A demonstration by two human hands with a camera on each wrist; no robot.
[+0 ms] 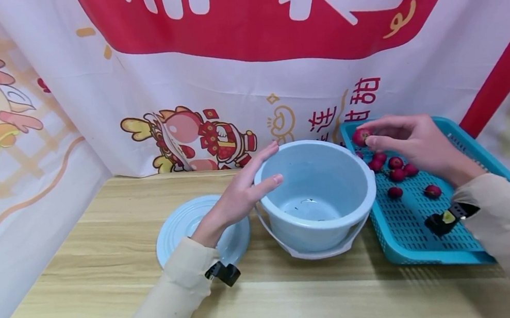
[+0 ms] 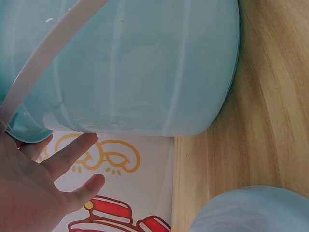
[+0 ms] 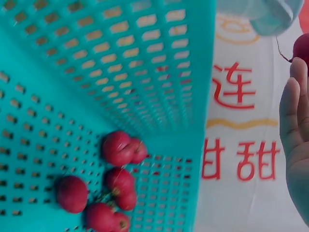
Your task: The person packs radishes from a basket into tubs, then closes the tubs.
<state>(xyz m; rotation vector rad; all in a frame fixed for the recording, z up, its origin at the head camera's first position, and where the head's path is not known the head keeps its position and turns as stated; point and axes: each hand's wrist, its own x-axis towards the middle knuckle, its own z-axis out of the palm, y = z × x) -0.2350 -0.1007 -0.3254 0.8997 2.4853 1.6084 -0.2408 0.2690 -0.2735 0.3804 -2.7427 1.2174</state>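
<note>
A light blue bucket (image 1: pixel 319 235) stands upright on the table, with its pale handle hanging down in front. My left hand (image 1: pixel 242 191) holds its left rim, thumb over the inside and fingers spread along the outer wall. Over the far left corner of a teal basket (image 1: pixel 392 248), my right hand (image 1: pixel 412 142) pinches a red hawthorn fruit (image 1: pixel 362 136) between thumb and fingers. In the right wrist view, this held hawthorn fruit (image 3: pixel 302 48) trails a thin stem. Several more hawthorn fruits (image 1: pixel 396 175) lie in the basket. A few dark specks lie on the bucket's floor.
A round light blue lid (image 1: pixel 174 235) lies on the wooden table (image 1: pixel 86 280) left of the bucket, partly under my left forearm. A printed cloth (image 1: pixel 248 97) hangs along the back edge. The basket's raised wall stands close beside the bucket.
</note>
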